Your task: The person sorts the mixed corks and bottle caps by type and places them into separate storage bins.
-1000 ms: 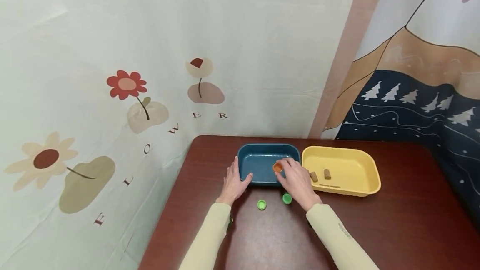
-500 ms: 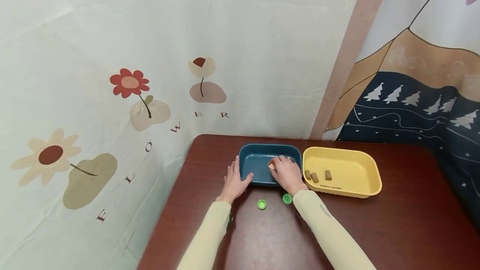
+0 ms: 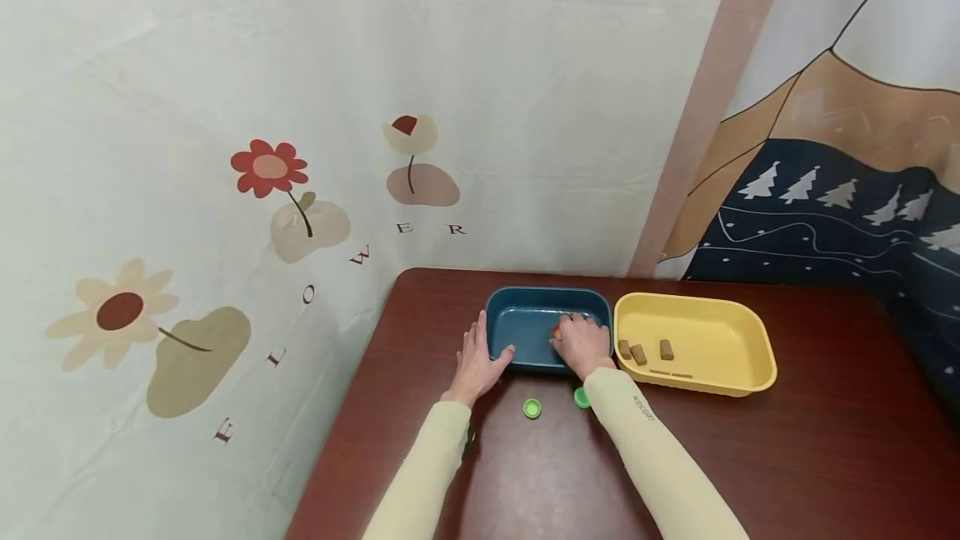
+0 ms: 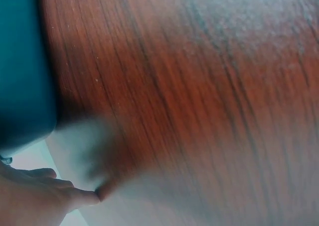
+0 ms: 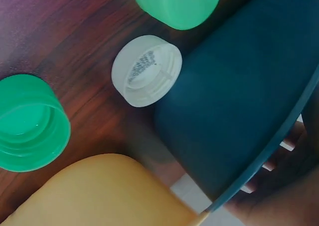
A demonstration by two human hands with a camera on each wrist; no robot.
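A dark blue plastic basin [image 3: 525,340] stands near the back of the table. My right hand [image 3: 583,344] reaches down inside it with the fingers bent, holding an orange bottle cap [image 3: 556,331] that is mostly hidden behind them. Against the basin's left front corner rests my left hand [image 3: 477,363], its fingers straight and the thumb spread at the rim. In front of the basin lie a light green bottle cap [image 3: 532,408] and a darker green cap [image 3: 582,397]. The right wrist view also reveals a white cap [image 5: 147,71] close to the basin wall.
Right beside the blue basin stands a yellow basin [image 3: 712,348]. Several brown cork-like pieces [image 3: 666,349] and thin brown strips [image 3: 671,373] lie in it. A printed cloth [image 3: 555,107] hangs behind the dark red wooden table [image 3: 817,390].
My right hand has moved lower into the blue basin with the orange bottle cap, first leftward, and now covers most of it. My left hand stays at the basin's corner.
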